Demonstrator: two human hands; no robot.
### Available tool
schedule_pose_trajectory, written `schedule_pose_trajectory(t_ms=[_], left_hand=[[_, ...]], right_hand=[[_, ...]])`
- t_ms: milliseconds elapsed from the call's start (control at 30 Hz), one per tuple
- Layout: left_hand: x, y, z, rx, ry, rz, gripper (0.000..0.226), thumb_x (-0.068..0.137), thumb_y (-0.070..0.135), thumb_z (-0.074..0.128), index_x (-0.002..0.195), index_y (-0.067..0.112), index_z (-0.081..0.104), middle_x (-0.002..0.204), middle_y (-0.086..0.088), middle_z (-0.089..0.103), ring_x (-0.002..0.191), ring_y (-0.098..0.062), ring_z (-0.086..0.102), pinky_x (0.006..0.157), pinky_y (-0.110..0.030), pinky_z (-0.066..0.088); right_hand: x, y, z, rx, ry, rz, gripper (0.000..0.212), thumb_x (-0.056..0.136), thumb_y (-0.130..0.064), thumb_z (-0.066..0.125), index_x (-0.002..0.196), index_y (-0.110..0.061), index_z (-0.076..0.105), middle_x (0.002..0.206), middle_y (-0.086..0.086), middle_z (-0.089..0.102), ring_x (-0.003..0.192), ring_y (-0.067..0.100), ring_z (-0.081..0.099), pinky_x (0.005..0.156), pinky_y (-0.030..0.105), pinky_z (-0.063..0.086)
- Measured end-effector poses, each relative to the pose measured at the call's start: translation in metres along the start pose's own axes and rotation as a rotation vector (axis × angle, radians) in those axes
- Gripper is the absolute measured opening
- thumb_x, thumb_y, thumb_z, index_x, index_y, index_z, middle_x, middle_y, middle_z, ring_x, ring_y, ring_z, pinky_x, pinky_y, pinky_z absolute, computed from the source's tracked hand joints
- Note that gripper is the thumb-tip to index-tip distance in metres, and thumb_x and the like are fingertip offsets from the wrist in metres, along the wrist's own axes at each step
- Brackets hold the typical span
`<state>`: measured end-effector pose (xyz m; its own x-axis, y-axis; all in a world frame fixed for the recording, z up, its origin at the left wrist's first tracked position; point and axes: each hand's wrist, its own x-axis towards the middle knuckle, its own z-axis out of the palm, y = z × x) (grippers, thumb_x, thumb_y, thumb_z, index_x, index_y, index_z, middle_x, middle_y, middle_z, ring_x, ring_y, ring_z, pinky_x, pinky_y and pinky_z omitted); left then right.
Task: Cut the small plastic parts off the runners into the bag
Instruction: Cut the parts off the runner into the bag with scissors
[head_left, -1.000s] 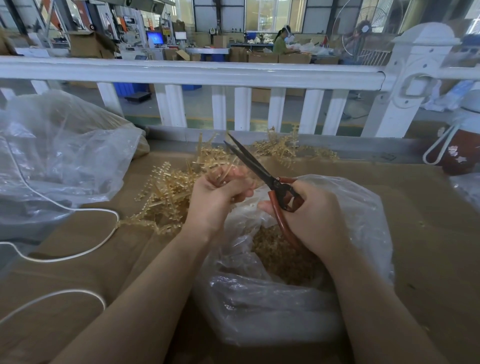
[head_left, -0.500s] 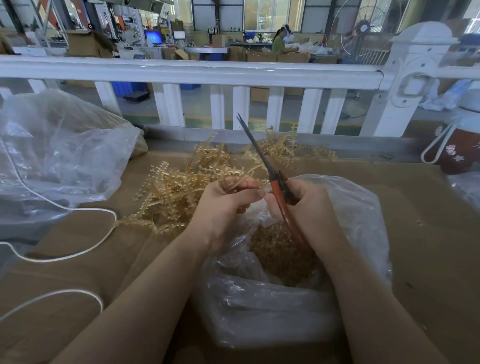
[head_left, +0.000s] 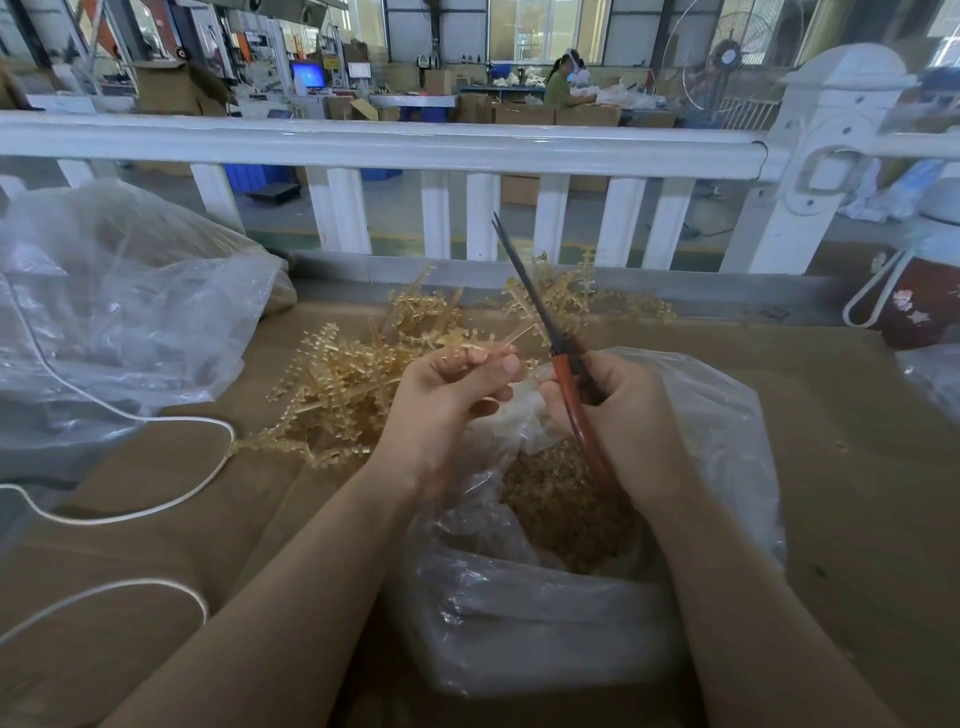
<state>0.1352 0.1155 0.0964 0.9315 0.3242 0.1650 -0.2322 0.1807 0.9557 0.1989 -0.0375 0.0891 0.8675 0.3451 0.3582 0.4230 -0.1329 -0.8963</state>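
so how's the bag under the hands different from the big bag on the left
The bag under the hands stands open, its mouth facing up, and holds a heap of cut amber parts. The big bag on the left lies slumped and crumpled on its side, and its contents are unclear. Both are clear plastic on brown cardboard.

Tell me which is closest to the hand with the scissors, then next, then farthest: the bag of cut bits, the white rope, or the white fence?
From the right hand, in the head view:
1. Bag of cut parts: right under and around that hand.
2. White rope: off to the left on the cardboard, past the left hand.
3. White fence: across the back, beyond the table.
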Motion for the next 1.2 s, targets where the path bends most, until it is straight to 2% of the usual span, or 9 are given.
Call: schedule_pose_trajectory(t_ms=[133, 233, 300, 400, 500, 667, 900, 1100, 1200], left_hand=[[0.002, 0.000, -0.003, 0.061, 0.057, 0.057, 0.006, 0.078, 0.027, 0.074, 0.073, 0.022, 0.076, 0.077, 0.001, 0.070, 0.075, -0.012, 0.062, 0.073, -0.025, 0.047], [0.005, 0.003, -0.005, 0.059, 0.057, 0.071, 0.013, 0.087, 0.018, 0.070, 0.075, 0.022, 0.074, 0.077, 0.001, 0.070, 0.074, -0.009, 0.062, 0.074, -0.025, 0.048], [0.005, 0.004, -0.004, 0.049, 0.041, 0.090, 0.019, 0.089, 0.014, 0.068, 0.072, 0.021, 0.070, 0.074, 0.002, 0.067, 0.072, -0.007, 0.061, 0.073, -0.022, 0.048], [0.005, 0.005, -0.003, 0.009, 0.060, 0.105, 0.010, 0.087, 0.013, 0.068, 0.077, 0.012, 0.065, 0.069, 0.004, 0.068, 0.066, -0.005, 0.061, 0.068, -0.017, 0.049], [0.005, 0.005, -0.004, 0.014, 0.100, 0.111, 0.014, 0.091, 0.004, 0.064, 0.078, 0.009, 0.064, 0.066, 0.004, 0.066, 0.063, -0.005, 0.059, 0.066, -0.018, 0.049], [0.005, 0.005, -0.003, 0.069, 0.111, 0.171, 0.031, 0.094, 0.001, 0.062, 0.071, 0.020, 0.070, 0.065, 0.005, 0.062, 0.064, -0.008, 0.053, 0.065, -0.018, 0.048], [0.005, 0.004, -0.005, 0.081, 0.084, 0.185, 0.029, 0.094, -0.001, 0.060, 0.072, 0.015, 0.067, 0.069, -0.005, 0.056, 0.063, -0.011, 0.048, 0.066, -0.021, 0.046], [0.005, 0.003, -0.007, 0.077, 0.112, 0.198, 0.023, 0.094, -0.003, 0.058, 0.077, 0.009, 0.068, 0.070, -0.009, 0.057, 0.062, -0.012, 0.049, 0.064, -0.021, 0.046], [0.006, 0.004, -0.008, 0.061, 0.121, 0.192, 0.025, 0.095, -0.003, 0.056, 0.077, 0.009, 0.069, 0.071, -0.010, 0.058, 0.063, -0.013, 0.049, 0.064, -0.021, 0.046]], right_hand=[[0.001, 0.005, -0.002, -0.210, 0.035, 0.000, 0.020, 0.074, -0.046, 0.084, 0.078, -0.034, 0.069, 0.074, -0.016, 0.072, 0.068, 0.005, 0.068, 0.062, 0.026, 0.056], [-0.001, 0.008, -0.001, -0.414, 0.043, -0.030, 0.053, 0.062, -0.079, 0.069, 0.089, -0.033, 0.067, 0.079, -0.020, 0.067, 0.075, 0.001, 0.062, 0.065, 0.022, 0.050], [-0.001, 0.007, -0.002, -0.507, 0.047, -0.091, 0.064, 0.059, -0.088, 0.057, 0.093, -0.034, 0.064, 0.081, -0.025, 0.062, 0.074, -0.003, 0.058, 0.062, 0.016, 0.043], [-0.002, 0.007, -0.003, -0.558, 0.049, -0.158, 0.058, 0.063, -0.087, 0.057, 0.096, -0.040, 0.057, 0.082, -0.030, 0.056, 0.075, -0.009, 0.053, 0.060, 0.011, 0.037], [-0.002, 0.007, -0.003, -0.575, 0.046, -0.193, 0.061, 0.061, -0.092, 0.049, 0.096, -0.042, 0.050, 0.082, -0.027, 0.055, 0.072, -0.009, 0.050, 0.060, 0.012, 0.038], [-0.001, 0.010, -0.004, -0.627, 0.057, -0.235, 0.063, 0.064, -0.095, 0.041, 0.092, -0.039, 0.048, 0.086, -0.022, 0.058, 0.070, -0.002, 0.051, 0.060, 0.012, 0.040], [0.001, 0.013, -0.005, -0.676, 0.049, -0.205, 0.071, 0.062, -0.096, 0.039, 0.088, -0.032, 0.054, 0.083, -0.020, 0.059, 0.069, -0.002, 0.052, 0.058, 0.013, 0.041], [0.002, 0.011, -0.004, -0.678, 0.044, -0.194, 0.076, 0.060, -0.097, 0.039, 0.089, -0.029, 0.058, 0.081, -0.017, 0.062, 0.071, 0.005, 0.058, 0.063, 0.027, 0.056], [0.001, 0.008, -0.005, -0.707, 0.061, -0.207, 0.079, 0.061, -0.099, 0.033, 0.087, -0.029, 0.059, 0.079, -0.018, 0.062, 0.069, 0.004, 0.057, 0.062, 0.026, 0.056]])
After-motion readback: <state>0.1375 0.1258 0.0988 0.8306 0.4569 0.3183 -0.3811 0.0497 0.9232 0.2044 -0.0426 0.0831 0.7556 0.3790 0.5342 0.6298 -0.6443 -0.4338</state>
